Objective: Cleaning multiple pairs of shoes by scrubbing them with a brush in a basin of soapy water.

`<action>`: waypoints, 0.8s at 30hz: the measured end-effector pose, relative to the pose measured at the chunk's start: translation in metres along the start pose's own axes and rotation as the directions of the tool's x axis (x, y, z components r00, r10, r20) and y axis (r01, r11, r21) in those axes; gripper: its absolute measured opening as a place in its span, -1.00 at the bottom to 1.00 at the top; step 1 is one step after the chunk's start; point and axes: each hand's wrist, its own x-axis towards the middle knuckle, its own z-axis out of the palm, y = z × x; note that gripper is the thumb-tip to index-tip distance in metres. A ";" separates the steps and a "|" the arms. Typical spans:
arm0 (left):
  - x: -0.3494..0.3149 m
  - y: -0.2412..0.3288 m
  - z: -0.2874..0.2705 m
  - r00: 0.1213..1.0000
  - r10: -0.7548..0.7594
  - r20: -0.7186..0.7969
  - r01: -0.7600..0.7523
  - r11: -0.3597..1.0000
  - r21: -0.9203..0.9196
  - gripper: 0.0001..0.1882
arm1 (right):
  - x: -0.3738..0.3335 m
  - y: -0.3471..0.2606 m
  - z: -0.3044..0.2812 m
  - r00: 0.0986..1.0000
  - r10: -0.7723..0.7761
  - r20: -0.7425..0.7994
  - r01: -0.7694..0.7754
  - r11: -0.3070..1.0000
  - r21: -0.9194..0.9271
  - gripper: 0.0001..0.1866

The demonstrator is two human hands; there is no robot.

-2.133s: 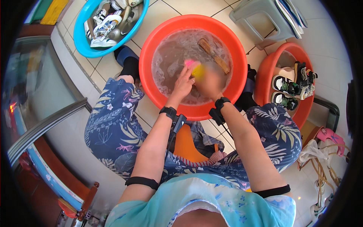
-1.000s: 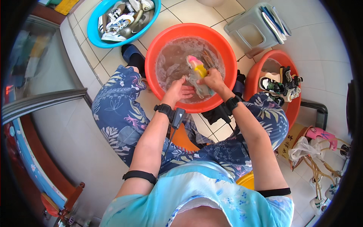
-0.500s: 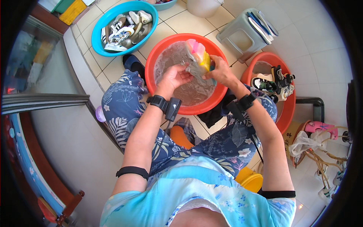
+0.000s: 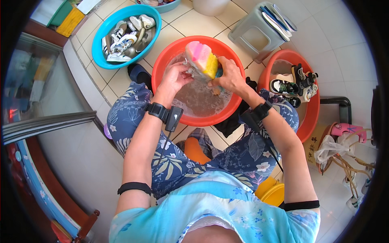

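Over the red basin [image 4: 158,60] of murky, sudsy water, I hold a wet shoe [image 4: 198,56] with its pink, white and yellow sole turned up. My right hand [image 4: 229,75] grips its blue-green end, thumb below and fingers on top. At the shoe's other side, the bent fingers of my left hand [image 4: 175,77] close on the greyish upper, where wet loops that look like laces show. The shoe's underside is hidden from view.
A turquoise tub [image 4: 97,50] of shoes in water stands far left. At right, another red tub [image 4: 302,131] holds more shoes. Behind it are a grey bin [image 4: 255,38] and a white bucket [image 4: 210,6]. A yellow container [image 4: 272,194] sits by my right leg.
Both hands have moved the shoe slightly left and up, and its sole now faces up more fully. Its side has swung away, and the water below looks foamier.
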 end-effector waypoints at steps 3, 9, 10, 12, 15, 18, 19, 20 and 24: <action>-0.007 -0.003 0.016 1.000 0.015 -0.018 -0.016 0.999 -0.030 -0.50 | -0.006 -0.010 0.001 1.000 0.005 -0.015 -0.005 1.000 -0.012 -0.14; 0.003 -0.010 0.024 0.992 0.124 0.016 -0.119 0.978 -0.172 -0.50 | -0.007 -0.016 0.010 0.999 -0.033 -0.037 0.035 0.999 0.033 -0.24; 0.003 -0.011 0.027 0.982 0.170 0.077 -0.149 0.963 -0.226 -0.45 | -0.008 -0.019 0.009 1.000 -0.005 -0.008 0.005 0.998 0.055 -0.24; 0.004 -0.013 0.032 0.967 0.216 0.135 -0.172 0.944 -0.282 -0.40 | -0.007 -0.022 0.010 0.999 0.026 0.021 -0.027 0.997 0.076 -0.23; 0.001 -0.011 0.039 0.967 0.236 0.094 -0.191 0.919 -0.346 -0.25 | -0.007 -0.022 0.015 0.998 0.057 0.021 -0.058 0.996 0.068 -0.24; 0.002 -0.010 0.038 0.965 0.239 0.108 -0.178 0.901 -0.396 -0.28 | -0.006 -0.020 0.017 0.997 -0.005 -0.077 0.010 0.997 0.071 -0.22; 0.002 -0.011 0.038 0.961 0.263 0.080 -0.209 0.888 -0.409 -0.22 | -0.007 -0.023 0.015 0.998 -0.008 -0.062 0.013 0.997 0.070 -0.17; 0.003 -0.011 0.037 0.957 0.287 0.051 -0.240 0.874 -0.421 -0.17 | -0.008 -0.025 0.015 0.999 -0.012 -0.048 0.015 0.998 0.069 -0.13; 0.005 -0.012 0.036 0.957 0.288 0.038 -0.234 0.842 -0.486 -0.22 | -0.015 -0.021 0.029 1.000 -0.014 0.010 0.012 0.988 0.156 0.00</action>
